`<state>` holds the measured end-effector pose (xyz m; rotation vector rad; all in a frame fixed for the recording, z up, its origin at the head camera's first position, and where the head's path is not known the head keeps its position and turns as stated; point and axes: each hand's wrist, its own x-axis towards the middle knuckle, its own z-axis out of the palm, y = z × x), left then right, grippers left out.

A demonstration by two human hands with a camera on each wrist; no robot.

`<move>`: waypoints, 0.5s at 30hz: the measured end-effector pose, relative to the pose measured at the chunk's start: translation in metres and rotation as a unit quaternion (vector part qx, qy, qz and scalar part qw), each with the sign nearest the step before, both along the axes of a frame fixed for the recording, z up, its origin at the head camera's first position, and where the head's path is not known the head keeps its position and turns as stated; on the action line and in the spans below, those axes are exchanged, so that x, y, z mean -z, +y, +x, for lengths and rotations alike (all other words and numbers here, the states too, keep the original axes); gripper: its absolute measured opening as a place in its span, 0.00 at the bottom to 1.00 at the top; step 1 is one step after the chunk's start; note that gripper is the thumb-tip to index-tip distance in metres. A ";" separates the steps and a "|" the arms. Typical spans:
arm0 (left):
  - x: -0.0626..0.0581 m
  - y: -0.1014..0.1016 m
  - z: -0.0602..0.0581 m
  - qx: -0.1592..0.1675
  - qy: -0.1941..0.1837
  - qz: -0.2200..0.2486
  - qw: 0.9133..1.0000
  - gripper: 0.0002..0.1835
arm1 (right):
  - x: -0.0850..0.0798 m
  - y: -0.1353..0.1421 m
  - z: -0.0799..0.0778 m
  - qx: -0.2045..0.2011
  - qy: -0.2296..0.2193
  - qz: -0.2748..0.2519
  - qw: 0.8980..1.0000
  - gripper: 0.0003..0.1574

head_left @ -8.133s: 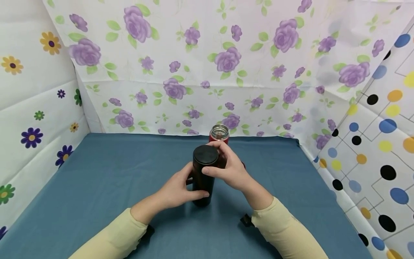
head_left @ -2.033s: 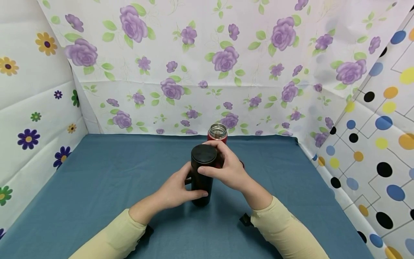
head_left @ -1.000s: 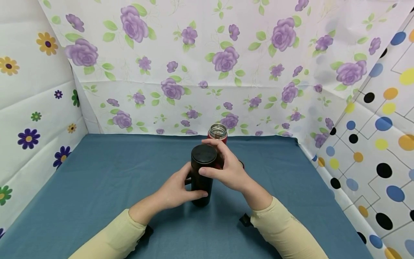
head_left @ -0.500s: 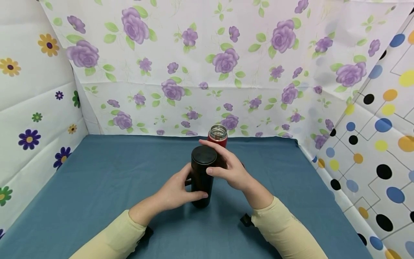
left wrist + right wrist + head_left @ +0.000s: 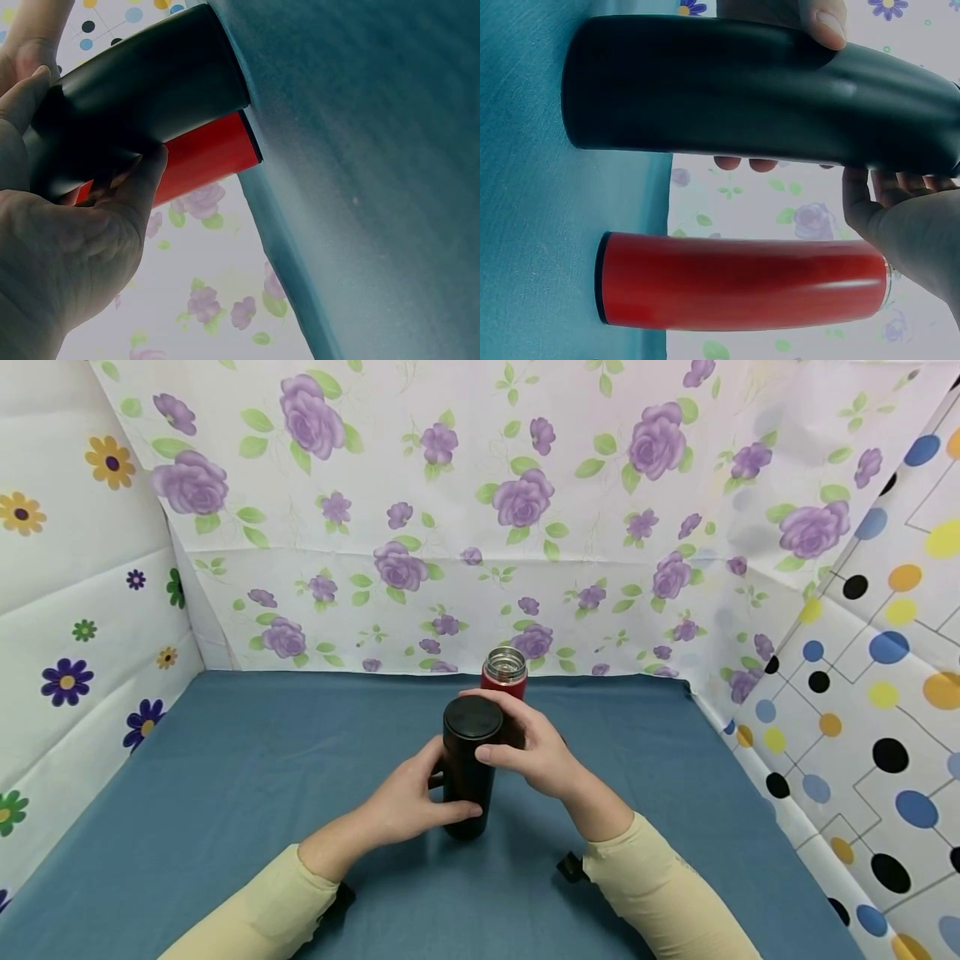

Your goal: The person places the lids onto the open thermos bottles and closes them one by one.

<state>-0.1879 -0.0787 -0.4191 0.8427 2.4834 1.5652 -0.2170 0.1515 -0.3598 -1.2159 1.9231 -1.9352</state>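
Note:
A tall black thermos flask [image 5: 468, 781] stands upright on the blue cloth, its round lid [image 5: 473, 717] on top. My left hand [image 5: 397, 797] grips its lower body, thumb across the near side. Around the upper end curls my right hand [image 5: 536, 747], thumb on the near right side and fingers reaching behind. In the right wrist view, the left thumb and fingertips show on either side of the black flask [image 5: 705, 82]. Just behind stands a red thermos flask [image 5: 504, 675] with a bare steel mouth; the right hand hides its lower part in the head view.
The blue cloth [image 5: 300, 752] covers the table. A floral curtain [image 5: 450, 527] rises at its back edge, with printed cloths at left and right. A small dark edge shows beside the right wrist. Black wrist mounts [image 5: 572, 867] stick out by the sleeves.
My right thumb has slid a little to the right around the flask's upper end, and its fingers have shifted slightly behind it. The left hand and both flasks stay where they were.

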 end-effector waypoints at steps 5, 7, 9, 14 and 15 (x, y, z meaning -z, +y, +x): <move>-0.001 0.000 0.000 0.003 0.000 0.003 1.000 0.43 | 0.000 0.000 0.000 0.008 0.000 0.006 1.000 0.41; -0.001 0.000 0.000 0.005 0.000 0.004 1.000 0.42 | 0.000 0.000 0.000 0.011 0.001 0.008 1.000 0.41; -0.001 0.000 0.000 0.005 -0.001 0.005 1.000 0.42 | 0.000 0.000 0.000 0.015 0.003 0.009 1.000 0.41; -0.001 0.000 0.000 0.005 -0.001 0.006 1.000 0.42 | -0.001 -0.001 0.002 0.022 -0.003 0.012 1.000 0.41; -0.001 0.000 0.000 0.005 -0.002 0.006 1.000 0.42 | -0.002 -0.001 0.002 0.023 -0.004 0.013 1.000 0.41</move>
